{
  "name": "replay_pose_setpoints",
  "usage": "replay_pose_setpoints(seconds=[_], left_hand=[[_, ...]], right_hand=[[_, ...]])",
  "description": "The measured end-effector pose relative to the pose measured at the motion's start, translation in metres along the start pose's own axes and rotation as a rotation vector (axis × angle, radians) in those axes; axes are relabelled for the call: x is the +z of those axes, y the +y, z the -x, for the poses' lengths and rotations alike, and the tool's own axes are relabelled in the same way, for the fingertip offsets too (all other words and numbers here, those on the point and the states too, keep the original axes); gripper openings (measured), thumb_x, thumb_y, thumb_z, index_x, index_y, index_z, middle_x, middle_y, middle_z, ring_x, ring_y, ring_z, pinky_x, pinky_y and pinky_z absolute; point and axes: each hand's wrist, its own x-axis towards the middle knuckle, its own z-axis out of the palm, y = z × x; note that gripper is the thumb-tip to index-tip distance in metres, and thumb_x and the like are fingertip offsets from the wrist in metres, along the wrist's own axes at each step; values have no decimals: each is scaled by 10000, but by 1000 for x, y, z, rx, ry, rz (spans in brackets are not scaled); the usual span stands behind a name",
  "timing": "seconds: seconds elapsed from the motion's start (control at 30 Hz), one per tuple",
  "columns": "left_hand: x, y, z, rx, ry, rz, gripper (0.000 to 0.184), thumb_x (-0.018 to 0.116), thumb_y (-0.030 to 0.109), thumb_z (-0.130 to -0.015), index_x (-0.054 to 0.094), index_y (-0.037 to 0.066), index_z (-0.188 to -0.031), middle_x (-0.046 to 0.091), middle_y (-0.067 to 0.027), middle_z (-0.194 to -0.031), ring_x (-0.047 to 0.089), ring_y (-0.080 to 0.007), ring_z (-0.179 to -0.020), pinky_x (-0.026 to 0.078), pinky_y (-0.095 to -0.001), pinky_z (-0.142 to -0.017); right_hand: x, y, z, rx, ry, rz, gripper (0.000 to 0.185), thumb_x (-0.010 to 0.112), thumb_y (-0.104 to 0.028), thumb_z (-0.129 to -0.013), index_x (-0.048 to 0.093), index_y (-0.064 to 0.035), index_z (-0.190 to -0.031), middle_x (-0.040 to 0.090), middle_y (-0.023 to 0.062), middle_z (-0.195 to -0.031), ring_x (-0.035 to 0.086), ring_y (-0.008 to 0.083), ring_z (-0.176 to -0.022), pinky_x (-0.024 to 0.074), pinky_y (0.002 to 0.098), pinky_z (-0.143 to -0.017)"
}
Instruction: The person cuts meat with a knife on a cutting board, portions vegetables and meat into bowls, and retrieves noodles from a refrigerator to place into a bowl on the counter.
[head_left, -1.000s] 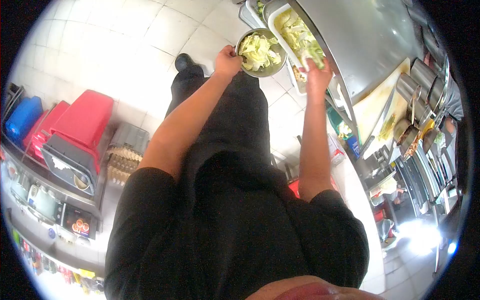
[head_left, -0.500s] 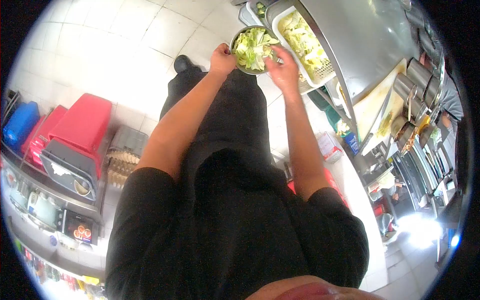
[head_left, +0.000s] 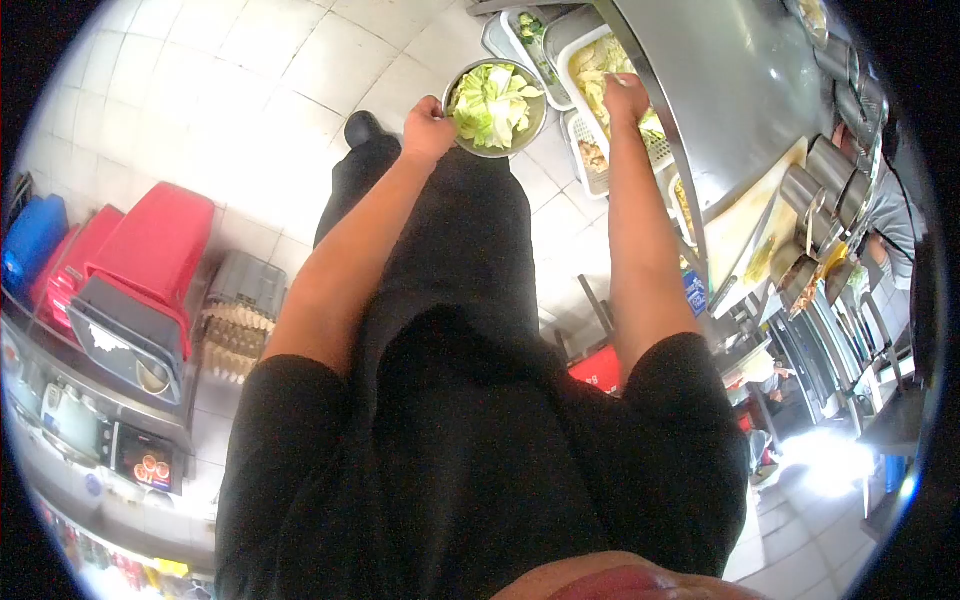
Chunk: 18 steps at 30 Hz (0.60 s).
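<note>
My left hand (head_left: 430, 130) grips the rim of a round metal bowl (head_left: 538, 122) at its left side. Pale green cut leaves (head_left: 492, 105), which look like cabbage or lettuce, fill the bowl. To the right, my right hand (head_left: 626, 98) is closed over a white perforated basket (head_left: 661, 152) that holds more of the same leaves. Its fingers point down among the leaves, and what they grip is mostly hidden.
Beside the basket are a tray of dark green vegetables (head_left: 530, 38) and a smaller white basket (head_left: 596, 182). A steel counter (head_left: 720, 90) carries a cutting board (head_left: 745, 235). Egg trays (head_left: 237, 335) and red bins (head_left: 155, 240) stand left. A co-worker's arm (head_left: 880, 255) shows far right.
My right hand has gone from over the bowl back to the large basket at the right. The bowl, held by my left hand, has shifted slightly left.
</note>
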Motion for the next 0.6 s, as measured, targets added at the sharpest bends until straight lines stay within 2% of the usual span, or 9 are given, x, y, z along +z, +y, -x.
replay_pose_setpoints(seconds=[0.07,0.13,0.2,0.27,0.4,0.47,0.5,0.6], left_hand=[[-8,12,2,-22,-3,51,99,573,4,-704,478,24,-719,533,-72,-653,550,-167,-533,488,-322,-460],[-17,7,-1,-30,2,101,103,572,-7,-708,476,29,-723,524,-65,-648,548,-160,-534,488,-315,-456],[-25,28,7,-44,-2,137,113,570,-21,-714,474,36,-728,514,-53,-650,544,-157,-530,489,-309,-453],[-36,35,11,-45,-13,166,133,567,-43,-722,471,48,-738,499,-32,-658,537,-153,-525,489,-301,-446],[-55,50,12,-26,-13,282,120,549,-40,-721,466,46,-725,506,-54,-652,540,-161,-532,492,-315,-444],[-78,68,18,45,0,220,106,544,-30,-720,464,40,-718,510,-66,-645,547,-170,-536,487,-321,-443],[-91,77,23,80,10,190,100,541,-26,-719,464,37,-715,511,-72,-642,550,-174,-538,484,-324,-442],[-139,105,35,116,66,183,75,526,-16,-711,461,22,-713,516,-82,-634,558,-183,-540,469,-338,-448]], right_hand=[[-14,26,-7,-15,-2,90,304,645,-304,-834,635,-100,-1060,684,93,-773,654,155,-658,502,297,-551],[-49,27,35,-67,-47,-26,243,617,-196,-866,618,-69,-1073,677,95,-792,625,126,-618,487,268,-501],[-67,-18,94,37,-13,-620,224,591,-105,-879,596,-39,-1093,675,97,-821,604,115,-611,487,261,-505],[-66,-65,154,-202,20,-778,171,564,-63,-886,603,-15,-1045,656,91,-826,570,101,-583,473,228,-492],[-21,-140,216,-548,154,-542,195,633,-99,-826,642,-20,-1003,659,93,-842,627,209,-736,518,334,-695],[-26,-180,240,-647,100,-275,273,662,-126,-786,642,-29,-1040,658,124,-915,628,270,-831,498,363,-781],[-32,-198,250,-694,77,-138,313,676,-140,-766,642,-33,-1058,657,140,-952,629,301,-878,488,377,-823],[-72,-255,289,-672,24,-165,365,697,-212,-730,649,-51,-1055,611,193,-1078,581,367,-1010,468,427,-880]])
